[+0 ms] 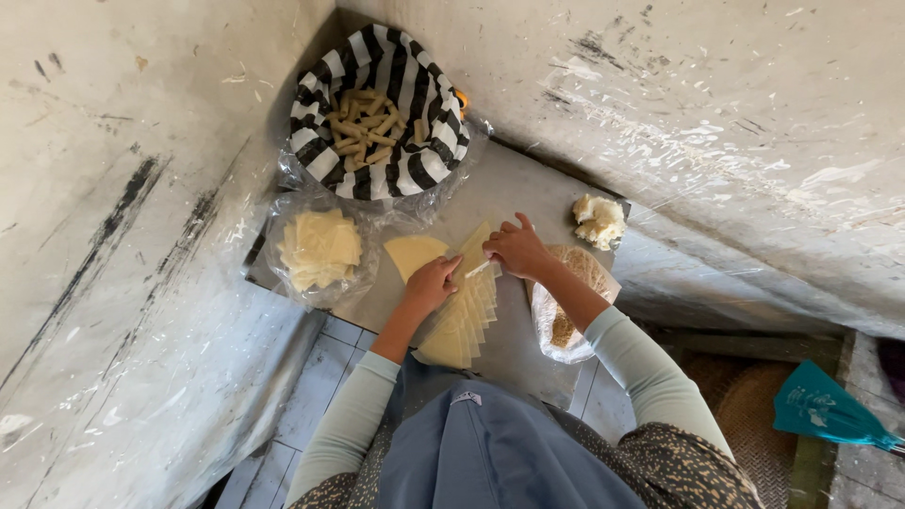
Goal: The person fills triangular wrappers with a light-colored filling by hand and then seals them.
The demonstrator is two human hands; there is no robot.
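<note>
**Cutting dough sheets into wedges on the board**

Nearest: person's lap, blue-grey apron, pale green sleeves reach forward to a grey work board (528, 188) set into a wall corner.

Left hand (431, 283) lies fingers down, flat-ish, pressing on the fanned row of triangular dough pieces (462, 316) at the board's middle. Not pinching anything that I can see.

Right hand (517, 250) is curled, fingers pressed together around a thin pale blade or scraper (479, 269); only its tip shows, so tool type is uncertain. Tip sits on the top wedge.

Step, as I judge it: slicing or separating wedges from the stack. Next move likely needs the left hand holding the sheet steady while the blade tracks a straight line.

Just beyond: a rounded pale dough sheet (415, 253) touching the fan. Right of the hands: a plastic bag of brownish filling (566, 311), partly behind the forearm. Further: crumbly white lump (600, 221), bag of cut yellow sheets (320, 250), striped cloth-lined basket of rolled sticks (372, 123).

Teal object at right edge is cut off, unidentifiable.
</note>
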